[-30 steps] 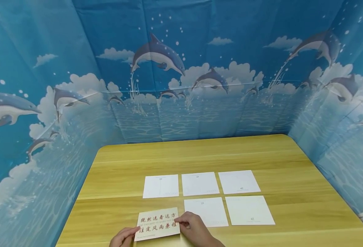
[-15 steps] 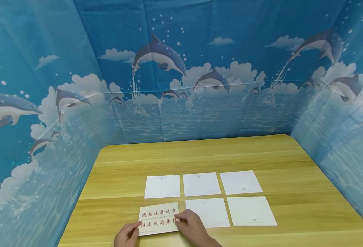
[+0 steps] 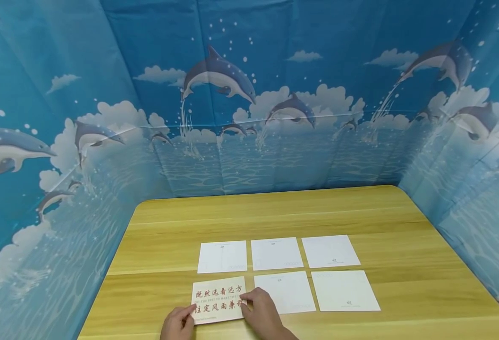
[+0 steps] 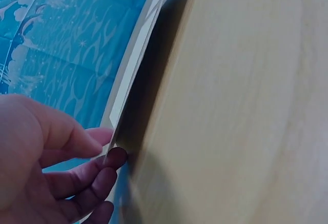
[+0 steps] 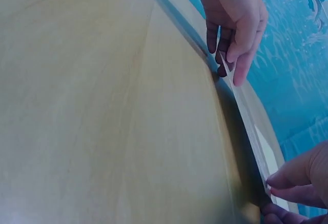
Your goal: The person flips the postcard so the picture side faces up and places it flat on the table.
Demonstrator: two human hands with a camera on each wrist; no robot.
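A cream postcard (image 3: pixel 218 302) with red Chinese characters and a small line of English print is held between both hands, close over the table. My left hand (image 3: pixel 179 322) pinches its left edge, thumb on top and fingertips beneath. At its right edge, my right hand (image 3: pixel 263 311) pinches it the same way. In the left wrist view the postcard (image 4: pixel 134 75) shows edge-on, with its shadow on the wood under it. The right wrist view shows my left hand (image 5: pixel 238 24) at the far end of the postcard and my right hand (image 5: pixel 302 183) at the near end.
Several pale cards lie blank-side up in two rows: a back row with a left card (image 3: pixel 222 257), a middle card (image 3: pixel 276 253) and a right card (image 3: pixel 331 251), and a front row with two cards, one white (image 3: pixel 289 295) and one cream (image 3: pixel 345 291). A dolphin-print curtain (image 3: pixel 253 156) encloses the wooden table (image 3: pixel 164 236).
Both hands have carried the postcard slightly away from the body, closer to the back row. It now lines up more with the front-row cards. The grip is the same.
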